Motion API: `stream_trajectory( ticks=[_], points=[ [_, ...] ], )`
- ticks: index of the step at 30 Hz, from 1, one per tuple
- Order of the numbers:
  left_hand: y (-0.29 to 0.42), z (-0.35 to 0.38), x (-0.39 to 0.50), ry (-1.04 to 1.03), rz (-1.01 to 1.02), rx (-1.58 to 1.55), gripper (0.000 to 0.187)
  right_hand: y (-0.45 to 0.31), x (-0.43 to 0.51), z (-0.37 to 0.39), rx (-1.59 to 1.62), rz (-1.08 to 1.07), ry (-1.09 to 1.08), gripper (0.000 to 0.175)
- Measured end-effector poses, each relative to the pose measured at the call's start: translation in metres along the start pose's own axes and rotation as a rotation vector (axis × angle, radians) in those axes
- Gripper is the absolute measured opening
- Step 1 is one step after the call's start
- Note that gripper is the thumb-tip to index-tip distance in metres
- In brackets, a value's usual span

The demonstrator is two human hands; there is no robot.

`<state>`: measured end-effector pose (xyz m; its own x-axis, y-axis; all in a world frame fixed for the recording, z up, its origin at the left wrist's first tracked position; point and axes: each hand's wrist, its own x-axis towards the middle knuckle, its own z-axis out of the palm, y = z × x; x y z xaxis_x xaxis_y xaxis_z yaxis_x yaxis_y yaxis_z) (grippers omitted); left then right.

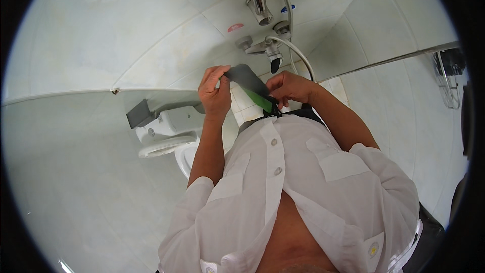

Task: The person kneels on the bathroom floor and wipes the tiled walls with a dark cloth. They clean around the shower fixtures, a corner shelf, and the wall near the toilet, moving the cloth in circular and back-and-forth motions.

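Observation:
A flat, limp piece (248, 77), dark grey on one face and green on the other, hangs bent between my hands; its exact kind is hard to tell. My left hand (215, 90) pinches its left end between thumb and fingers. At its right end, my right hand (290, 86) has its fingers curled on the edge, beside a black cord or strap (276, 109). That strap lies close to the front of my white buttoned shirt (273, 151). What my right fingertips grip is partly hidden.
Just beyond my hands, a chrome mixer tap (265, 47) with a shower hose (303, 57) juts from the tiled wall (166, 30). A glass panel (94, 151) stands on the left, with a white toilet (174, 129) seen there. A wire rack (447, 79) hangs far right.

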<state>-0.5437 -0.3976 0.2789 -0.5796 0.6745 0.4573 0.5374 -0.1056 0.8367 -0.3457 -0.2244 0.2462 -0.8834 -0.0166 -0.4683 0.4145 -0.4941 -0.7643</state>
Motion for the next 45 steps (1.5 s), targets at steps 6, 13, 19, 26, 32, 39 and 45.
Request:
stream_trajectory(
  ticks=[6,13,19,26,32,39,45],
  points=[
    [-0.026,-0.005,-0.002,-0.069,0.018,0.08,0.029,0.005,0.004,0.01,-0.579,-0.418,0.56,0.019],
    [-0.043,-0.008,-0.021,-0.53,-0.274,0.206,0.023,-0.001,-0.002,0.018,-0.86,-0.719,0.656,0.019],
    [-0.029,0.02,-0.016,-0.603,-0.672,-0.617,0.053,-0.015,-0.008,0.03,-0.734,-0.617,0.371,0.02],
    [-0.036,0.036,0.005,-0.833,-0.51,-0.217,0.03,-0.028,-0.01,0.024,-0.693,-0.489,0.548,0.018],
    [-0.052,0.03,0.011,-0.803,-0.573,-0.028,0.018,-0.008,0.002,0.02,-1.269,-0.321,0.982,0.013],
    [-0.071,0.065,0.024,-0.646,-0.326,-0.058,0.017,0.006,0.028,-0.016,-1.386,-0.318,1.242,0.012],
    [-0.07,0.086,0.051,-0.463,-0.262,0.222,0.023,-0.015,0.05,-0.049,-1.294,-0.459,1.334,0.009]
  ],
)
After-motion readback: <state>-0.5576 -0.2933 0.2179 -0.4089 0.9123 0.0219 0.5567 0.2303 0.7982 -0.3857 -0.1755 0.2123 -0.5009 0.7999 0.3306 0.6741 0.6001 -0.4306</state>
